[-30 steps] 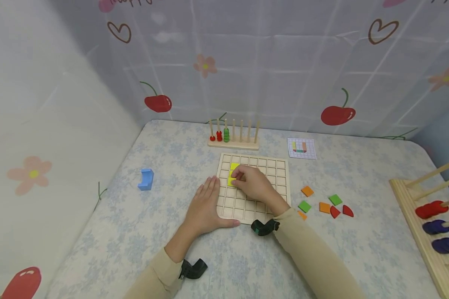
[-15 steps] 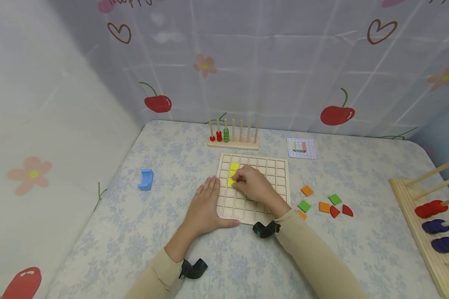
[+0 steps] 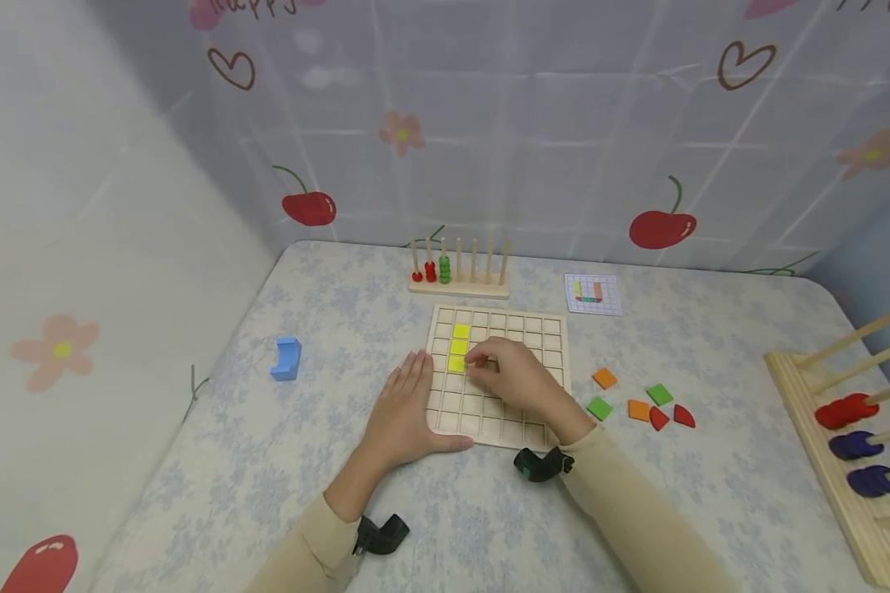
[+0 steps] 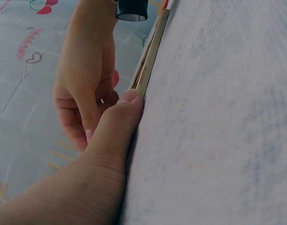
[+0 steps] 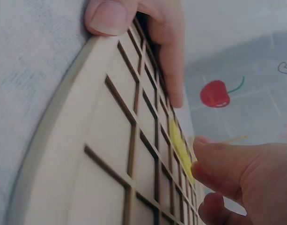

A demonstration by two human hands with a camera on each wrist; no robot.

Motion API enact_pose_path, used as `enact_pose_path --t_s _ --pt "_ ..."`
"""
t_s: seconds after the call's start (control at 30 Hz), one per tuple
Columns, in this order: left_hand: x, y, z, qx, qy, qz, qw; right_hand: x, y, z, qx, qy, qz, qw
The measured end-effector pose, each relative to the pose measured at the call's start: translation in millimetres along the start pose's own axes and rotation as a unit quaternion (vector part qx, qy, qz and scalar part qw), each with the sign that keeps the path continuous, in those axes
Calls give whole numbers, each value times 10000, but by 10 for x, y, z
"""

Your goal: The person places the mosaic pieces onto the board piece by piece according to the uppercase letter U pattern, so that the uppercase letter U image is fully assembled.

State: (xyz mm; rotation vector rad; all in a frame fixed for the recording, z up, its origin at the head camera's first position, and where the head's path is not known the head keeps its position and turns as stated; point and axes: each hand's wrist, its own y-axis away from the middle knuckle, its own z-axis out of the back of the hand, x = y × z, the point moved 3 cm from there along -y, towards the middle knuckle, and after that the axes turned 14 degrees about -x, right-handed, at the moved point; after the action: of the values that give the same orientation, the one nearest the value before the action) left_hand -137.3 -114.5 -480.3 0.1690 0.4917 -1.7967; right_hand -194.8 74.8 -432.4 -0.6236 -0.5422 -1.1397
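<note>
A wooden grid board (image 3: 451, 400) lies on the table with three yellow square tiles (image 3: 459, 347) in a column, near its upper left. Along the board's left side rest the straight fingers of my left hand (image 3: 399, 416), its thumb (image 4: 116, 124) against the near edge. My right hand (image 3: 515, 375) hovers just right of the lowest yellow tile, fingers loosely bent. In the right wrist view no tile shows between that hand's thumb and fingers (image 5: 213, 159), which are close to the yellow tiles (image 5: 180, 147).
Right of the board lie orange tiles (image 3: 639, 410), green tiles (image 3: 659, 394) and red quarter-round pieces (image 3: 684, 416). A pattern card (image 3: 593, 295) and a peg rack with beads (image 3: 460, 287) stand behind. A blue block (image 3: 287, 359) is left, a larger bead rack (image 3: 823, 461) right.
My right hand has drawn off the yellow tiles, slightly right and toward me, uncovering the lowest one fully. The left hand holds its place on the board. The head view has shifted slightly.
</note>
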Motion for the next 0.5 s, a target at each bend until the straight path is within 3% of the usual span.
enact_pose_path --t_s 0.2,0.5 --pt "0 0 -5 27 -16 35 10000 -99 129 256 -34 -4 -109 9999" --pt "-5 -11 -14 76 6 78 9999 -456 386 669 -113 129 -436 9989"
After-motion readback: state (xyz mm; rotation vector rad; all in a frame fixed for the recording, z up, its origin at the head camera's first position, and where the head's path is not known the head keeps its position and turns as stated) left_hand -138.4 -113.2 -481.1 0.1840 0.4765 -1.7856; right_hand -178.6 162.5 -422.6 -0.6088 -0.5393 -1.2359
